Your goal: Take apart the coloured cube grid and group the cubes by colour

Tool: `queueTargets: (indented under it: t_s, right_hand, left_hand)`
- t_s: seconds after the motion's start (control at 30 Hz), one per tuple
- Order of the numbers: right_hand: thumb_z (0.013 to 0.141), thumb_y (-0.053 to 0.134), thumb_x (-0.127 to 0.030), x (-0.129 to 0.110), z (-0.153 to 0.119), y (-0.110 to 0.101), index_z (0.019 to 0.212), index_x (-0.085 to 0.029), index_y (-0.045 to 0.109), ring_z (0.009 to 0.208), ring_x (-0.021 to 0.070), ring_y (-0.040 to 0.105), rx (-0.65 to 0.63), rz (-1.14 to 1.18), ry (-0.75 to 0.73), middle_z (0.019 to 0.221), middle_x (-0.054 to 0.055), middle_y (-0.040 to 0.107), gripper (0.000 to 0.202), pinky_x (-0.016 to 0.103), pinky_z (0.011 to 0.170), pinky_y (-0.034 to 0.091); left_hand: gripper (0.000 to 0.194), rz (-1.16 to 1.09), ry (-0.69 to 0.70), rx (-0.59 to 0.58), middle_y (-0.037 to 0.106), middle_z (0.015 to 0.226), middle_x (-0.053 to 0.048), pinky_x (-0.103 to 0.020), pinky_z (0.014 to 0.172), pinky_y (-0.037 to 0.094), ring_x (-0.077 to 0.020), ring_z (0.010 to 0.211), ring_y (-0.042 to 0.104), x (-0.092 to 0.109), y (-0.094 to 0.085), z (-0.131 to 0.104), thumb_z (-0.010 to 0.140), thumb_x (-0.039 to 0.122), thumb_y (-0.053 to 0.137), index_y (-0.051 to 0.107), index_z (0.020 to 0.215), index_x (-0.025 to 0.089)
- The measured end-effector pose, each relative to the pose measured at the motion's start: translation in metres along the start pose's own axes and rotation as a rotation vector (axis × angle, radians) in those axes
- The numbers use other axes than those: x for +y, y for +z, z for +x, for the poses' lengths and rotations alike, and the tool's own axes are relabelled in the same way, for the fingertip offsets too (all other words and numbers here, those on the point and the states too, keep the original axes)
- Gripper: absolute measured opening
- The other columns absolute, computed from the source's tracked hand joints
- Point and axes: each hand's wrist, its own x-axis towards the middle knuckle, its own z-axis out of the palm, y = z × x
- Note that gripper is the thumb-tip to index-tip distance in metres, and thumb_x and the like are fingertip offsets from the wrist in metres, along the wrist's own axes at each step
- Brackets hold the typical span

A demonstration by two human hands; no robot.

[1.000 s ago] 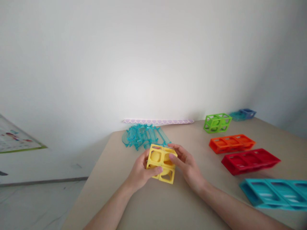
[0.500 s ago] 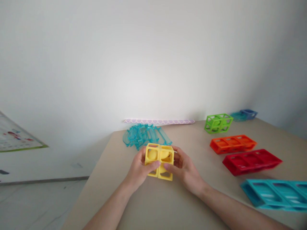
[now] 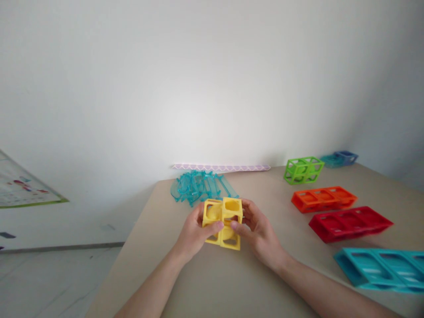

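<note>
Yellow hollow cube blocks [image 3: 229, 240], joined two by two, are held up between my hands above the table. My left hand [image 3: 195, 232] is closed round their left side, its thumb across the front. On the right side, my right hand [image 3: 256, 232] grips with the thumb on the front and the fingers behind. The upper right cube stands out from the others, its open top face showing. Both sets of fingertips are partly hidden behind the blocks. Just beyond lies a heap of translucent teal plastic pieces [image 3: 195, 185].
On the right of the table [image 3: 198, 287] are green block frames [image 3: 304, 170], an orange row [image 3: 323, 198], a red row [image 3: 351, 224] and a turquoise row [image 3: 380, 268]. A blue block [image 3: 346, 157] sits in the far corner. A patterned lilac strip [image 3: 221, 168] runs along the wall.
The upper right yellow cube has shifted out of line with the others, and its top face now shows. Both hands keep their hold. The view has moved slightly.
</note>
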Motion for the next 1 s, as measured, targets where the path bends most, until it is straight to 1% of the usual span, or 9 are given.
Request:
queueTargets:
  t_s: [0.13,0.27,0.37,0.43,0.53,0.6,0.7,0.87,1.0]
  right_hand:
    - [0.081,0.071,-0.035,0.002,0.001,-0.001,0.119,-0.023,0.048,0.083,0.0196,0.061,0.034,-0.037,-0.025,0.099,0.005,0.063,0.046,0.035,0.075,0.053]
    - [0.082,0.07,-0.03,0.002,-0.002,0.001,0.12,-0.028,0.045,0.086,0.0186,0.06,0.034,0.043,-0.042,0.097,0.002,0.062,0.046,0.034,0.078,0.052]
    - [0.08,0.07,-0.026,-0.001,0.0,0.001,0.111,-0.029,0.048,0.087,0.0172,0.061,0.034,0.173,-0.033,0.102,0.001,0.061,0.038,0.031,0.077,0.052]
    - [0.079,0.069,-0.025,-0.002,0.003,-0.001,0.105,-0.028,0.048,0.08,0.0157,0.061,0.083,0.23,-0.022,0.097,-0.001,0.06,0.033,0.03,0.073,0.053]
    - [0.078,0.064,-0.019,0.002,0.008,-0.006,0.104,-0.027,0.048,0.067,0.0142,0.059,0.161,0.097,-0.026,0.086,-0.003,0.059,0.032,0.029,0.064,0.053]
    - [0.078,0.057,-0.012,0.006,0.007,-0.007,0.108,-0.026,0.052,0.077,0.0164,0.062,0.141,-0.112,-0.066,0.094,0.0,0.06,0.034,0.029,0.068,0.053]
    - [0.077,0.043,-0.002,0.01,0.003,-0.006,0.119,-0.029,0.054,0.11,0.0206,0.056,0.027,-0.293,-0.152,0.121,0.005,0.054,0.051,0.034,0.088,0.05]
    - [0.064,0.041,0.004,0.004,-0.003,-0.006,0.131,-0.031,0.046,0.125,0.0223,0.047,-0.131,-0.182,-0.216,0.135,0.004,0.046,0.076,0.039,0.1,0.045]
    - [0.074,0.05,-0.002,-0.003,-0.003,-0.008,0.131,-0.03,0.049,0.132,0.0267,0.04,-0.176,-0.094,-0.256,0.142,0.006,0.043,0.063,0.044,0.106,0.039]
  left_hand:
    - [0.046,-0.051,-0.042,-0.007,0.069,0.094,-0.003,-0.024,0.071,0.051,-0.0167,0.08,0.064,-0.003,0.002,0.001,0.07,0.027,0.079,0.059,0.11,0.018]
    - [0.048,-0.148,-0.109,-0.01,0.069,0.096,-0.006,-0.028,0.073,0.052,-0.0173,0.079,0.065,-0.005,0.001,0.002,0.07,0.026,0.078,0.057,0.113,0.018]
    - [0.049,-0.17,-0.132,0.009,0.069,0.097,-0.007,-0.03,0.075,0.053,-0.0183,0.08,0.066,-0.004,-0.002,0.003,0.07,0.025,0.079,0.058,0.113,0.018]
    - [0.048,-0.187,-0.152,-0.001,0.068,0.094,-0.006,-0.03,0.074,0.053,-0.0181,0.08,0.066,-0.003,-0.003,0.002,0.069,0.025,0.079,0.058,0.111,0.018]
    - [0.045,-0.234,-0.208,-0.042,0.069,0.088,-0.004,-0.028,0.071,0.053,-0.0165,0.075,0.066,-0.001,-0.004,0.001,0.068,0.023,0.08,0.058,0.107,0.018]
    - [0.044,-0.286,-0.233,-0.062,0.069,0.09,-0.005,-0.027,0.071,0.052,-0.016,0.075,0.067,-0.001,-0.003,0.001,0.068,0.021,0.08,0.058,0.106,0.018]
    - [0.041,-0.367,-0.265,-0.09,0.069,0.096,-0.007,-0.027,0.075,0.052,-0.0172,0.08,0.068,-0.002,-0.003,0.002,0.07,0.021,0.078,0.059,0.107,0.017]
    - [0.039,-0.376,-0.277,-0.073,0.07,0.1,-0.008,-0.028,0.075,0.053,-0.0184,0.083,0.068,-0.001,-0.002,0.003,0.072,0.022,0.077,0.06,0.107,0.017]
    - [0.044,-0.33,-0.21,-0.042,0.07,0.097,-0.006,-0.027,0.074,0.053,-0.0181,0.081,0.068,-0.001,-0.001,0.003,0.068,0.022,0.08,0.061,0.108,0.018]
